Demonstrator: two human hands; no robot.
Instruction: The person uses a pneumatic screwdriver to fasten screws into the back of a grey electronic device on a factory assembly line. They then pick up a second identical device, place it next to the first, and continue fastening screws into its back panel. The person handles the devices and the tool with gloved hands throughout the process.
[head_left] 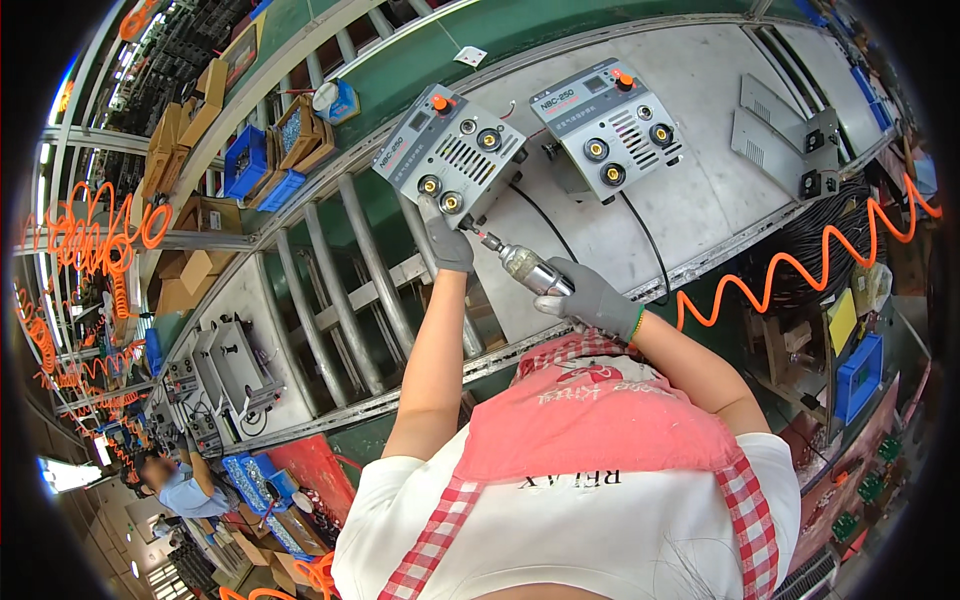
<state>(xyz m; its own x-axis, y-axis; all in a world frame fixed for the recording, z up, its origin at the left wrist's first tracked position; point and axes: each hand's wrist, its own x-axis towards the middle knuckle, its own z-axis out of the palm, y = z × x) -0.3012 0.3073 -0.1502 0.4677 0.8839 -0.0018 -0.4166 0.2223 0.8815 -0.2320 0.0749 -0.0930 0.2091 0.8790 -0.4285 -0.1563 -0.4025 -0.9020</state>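
Note:
A grey welding machine [455,155] with an orange knob stands turned at an angle on the line. My left hand [447,243], in a grey glove, grips its near lower edge; one finger lies against the front beside a round socket, the others partly hidden. My right hand [592,300], also gloved, is wrapped round a silver air screwdriver [535,270]. The tool's bit points at the machine's lower edge, close to my left fingers; whether it touches a screw is too small to tell. A second welding machine [607,130] stands to the right.
Bent sheet-metal panels [770,140] lie farther right. Bare rollers [350,290] run to the left. An orange coiled hose [780,270] hangs at the right, near black cables [810,240]. Blue bins [245,165] stand across the line; a co-worker [190,490] is at the far left.

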